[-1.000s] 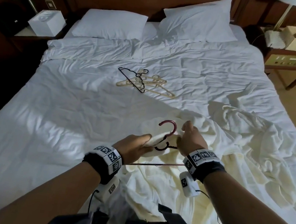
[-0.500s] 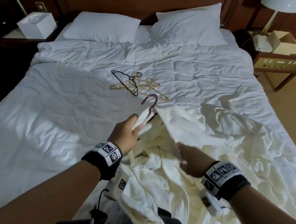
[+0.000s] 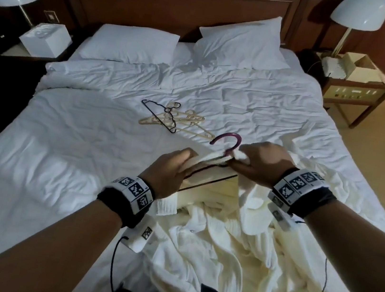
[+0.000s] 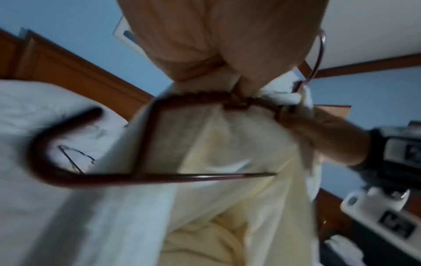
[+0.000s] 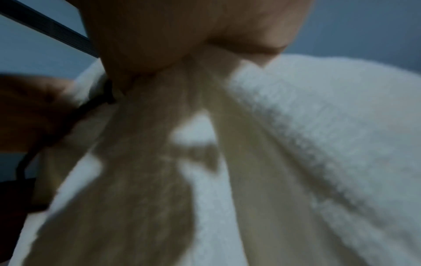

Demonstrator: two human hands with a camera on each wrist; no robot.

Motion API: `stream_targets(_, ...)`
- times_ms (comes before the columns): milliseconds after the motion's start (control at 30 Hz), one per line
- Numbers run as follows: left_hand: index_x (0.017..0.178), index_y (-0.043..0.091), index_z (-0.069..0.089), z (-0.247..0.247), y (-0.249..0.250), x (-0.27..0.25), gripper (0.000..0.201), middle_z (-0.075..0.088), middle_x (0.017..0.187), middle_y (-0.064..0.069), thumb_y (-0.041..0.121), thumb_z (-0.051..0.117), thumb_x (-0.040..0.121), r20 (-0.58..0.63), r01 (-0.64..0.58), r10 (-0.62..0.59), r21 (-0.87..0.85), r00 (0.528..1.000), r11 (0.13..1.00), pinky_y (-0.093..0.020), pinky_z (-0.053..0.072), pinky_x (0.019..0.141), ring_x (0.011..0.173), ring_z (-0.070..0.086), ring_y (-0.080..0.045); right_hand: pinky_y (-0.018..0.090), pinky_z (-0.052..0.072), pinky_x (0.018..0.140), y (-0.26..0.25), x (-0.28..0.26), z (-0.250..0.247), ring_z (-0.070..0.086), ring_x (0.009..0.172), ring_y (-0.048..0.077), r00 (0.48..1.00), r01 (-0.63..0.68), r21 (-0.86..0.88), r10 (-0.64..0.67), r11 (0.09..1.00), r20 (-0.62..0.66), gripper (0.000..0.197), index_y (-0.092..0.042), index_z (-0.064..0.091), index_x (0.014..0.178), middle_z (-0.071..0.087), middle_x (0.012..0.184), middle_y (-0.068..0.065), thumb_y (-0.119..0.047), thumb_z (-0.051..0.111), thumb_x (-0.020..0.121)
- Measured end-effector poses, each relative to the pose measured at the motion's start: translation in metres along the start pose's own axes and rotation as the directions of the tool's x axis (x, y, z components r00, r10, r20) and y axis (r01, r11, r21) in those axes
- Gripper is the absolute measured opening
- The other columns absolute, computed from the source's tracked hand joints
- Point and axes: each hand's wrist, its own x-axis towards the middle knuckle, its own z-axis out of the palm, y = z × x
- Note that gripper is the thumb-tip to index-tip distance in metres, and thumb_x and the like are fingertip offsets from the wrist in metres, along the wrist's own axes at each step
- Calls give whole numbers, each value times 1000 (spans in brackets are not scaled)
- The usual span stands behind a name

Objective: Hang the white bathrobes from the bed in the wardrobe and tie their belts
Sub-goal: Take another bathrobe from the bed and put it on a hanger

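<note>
A dark red hanger point(image 3: 227, 140) is held over the bed, its hook upward. A white bathrobe point(image 3: 208, 248) lies crumpled on the bed point(image 3: 60, 151) beneath it, its collar part lifted onto the hanger. My left hand point(image 3: 183, 164) grips the hanger's left shoulder together with robe cloth. My right hand point(image 3: 240, 160) pinches robe cloth right beside the hook's neck. In the left wrist view the hanger point(image 4: 150, 136) frames the bathrobe point(image 4: 227, 162) draped behind it. The right wrist view shows only blurred fingers point(image 5: 159, 36) on thick bathrobe point(image 5: 307, 126) cloth.
Several spare hangers point(image 3: 170, 117), beige and one black, lie mid-bed beyond my hands. Two pillows point(image 3: 131, 45) rest against the wooden headboard. Nightstands with lamps stand on both sides, left point(image 3: 45, 38) and right point(image 3: 354, 92). More white cloth point(image 3: 343, 198) is heaped at the right.
My right hand rose from the robe's lower cloth to the hanger's neck. My left hand slid from near the hook down to the hanger's left shoulder.
</note>
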Motion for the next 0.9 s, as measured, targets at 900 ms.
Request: stream_targets(900, 107, 17, 54, -78, 96, 175, 31, 64, 105, -10, 46, 51, 97, 27, -88, 84, 347, 996, 934, -28, 35, 71, 99, 61, -30, 27, 44, 57, 82, 18, -180, 60, 70, 10, 927, -373, 212, 356, 903, 115, 46, -22, 60, 87, 63, 79, -5, -63, 73, 70)
